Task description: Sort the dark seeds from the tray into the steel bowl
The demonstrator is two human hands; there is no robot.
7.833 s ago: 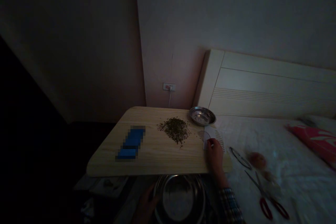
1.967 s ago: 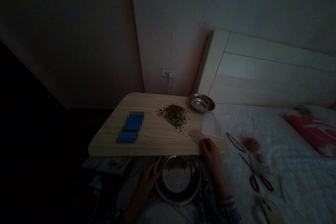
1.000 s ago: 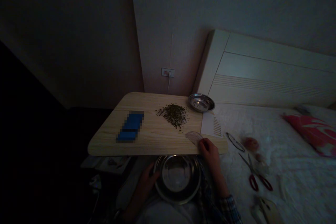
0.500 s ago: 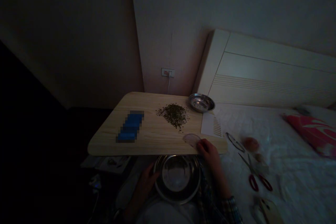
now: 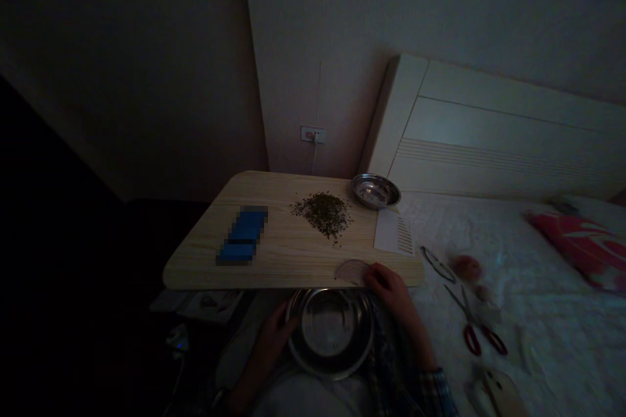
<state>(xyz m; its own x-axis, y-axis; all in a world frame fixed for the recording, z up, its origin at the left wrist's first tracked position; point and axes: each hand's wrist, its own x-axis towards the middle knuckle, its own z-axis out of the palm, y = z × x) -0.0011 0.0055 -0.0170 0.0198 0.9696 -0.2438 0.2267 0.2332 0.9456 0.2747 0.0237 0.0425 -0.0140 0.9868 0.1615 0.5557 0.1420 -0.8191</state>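
Seed heap: the centre of our clock, spread on the table and looking unchanged; its grains are too small for us to name surely.
Protractor: at five o'clock; over the last two seconds we have drawn it away from the card's corner to the table's near edge. A couple of dark specks lie by its lower side.
Right hand: closed in a pinch on the protractor's right end.
Left hand: curled on the big bowl's left rim, thumb on top; we cannot see the fingers beneath.
Big bowl: at six o'clock, just below the table edge and unmoved, so we judge the protractor and specks are now lined up over its mouth.
Small bowl: at two o'clock, staying put beside the white card.
Scissors: at four o'clock, on the bed.
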